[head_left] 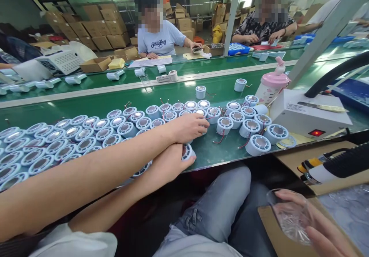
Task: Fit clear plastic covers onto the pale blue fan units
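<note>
Low at the right, my right hand [325,226] has its fingers and thumb around a clear plastic cup [294,220]. My left hand [170,164] is at the bench edge, its thumb against the near side of a light-blue round housing [187,152]; its other fingers are hidden under another person's forearm [115,157]. That person's hand [190,127], coming in from the left, rests over the housings just beyond mine. Many light-blue round housings [86,145] with silvery discs stand in rows on the green bench, several with thin red and black wires.
A white box [311,113] with a lit red switch and a pink-lidded cup [272,84] stand at the right. Below them are a black-and-yellow hose tool [331,168] and a carton [271,226]. Two people sit across the green belt [109,90].
</note>
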A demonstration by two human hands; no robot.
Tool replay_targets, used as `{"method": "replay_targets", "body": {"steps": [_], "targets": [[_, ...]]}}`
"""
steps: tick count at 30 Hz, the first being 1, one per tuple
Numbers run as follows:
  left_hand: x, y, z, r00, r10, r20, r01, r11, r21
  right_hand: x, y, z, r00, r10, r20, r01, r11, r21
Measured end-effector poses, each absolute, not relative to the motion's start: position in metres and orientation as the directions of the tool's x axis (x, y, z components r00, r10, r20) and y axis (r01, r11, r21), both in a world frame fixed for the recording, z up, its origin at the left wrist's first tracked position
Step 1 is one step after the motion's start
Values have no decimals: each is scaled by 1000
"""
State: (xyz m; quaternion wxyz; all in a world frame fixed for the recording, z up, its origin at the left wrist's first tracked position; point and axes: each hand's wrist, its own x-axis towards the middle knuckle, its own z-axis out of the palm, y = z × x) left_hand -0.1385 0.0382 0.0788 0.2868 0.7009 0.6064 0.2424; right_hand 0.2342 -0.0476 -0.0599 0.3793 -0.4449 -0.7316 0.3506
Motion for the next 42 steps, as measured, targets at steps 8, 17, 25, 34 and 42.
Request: {"method": "replay_targets", "body": {"steps": [8,17,25,34,42], "targets": [[-117,-21,39,467,808,-359,245,272,931,151,-57,-15,-514,814,270,535,550,-641],[-82,10,29,714,649,-263,475,-173,863,130,-35,-4,-426,888,170,777,456,-433],[-80,6,15,579,815,6,384,-279,880,144,-36,7,-355,928,-111,449,65,-891],[-80,13,-12,696,705,135,158,-333,929,150,-32,4,-117,981,-155,75,-147,-986],[-71,6,-3,673,732,-108,-4,150,989,159,-31,-2,-238,964,-115,-122,-148,-981]]}}
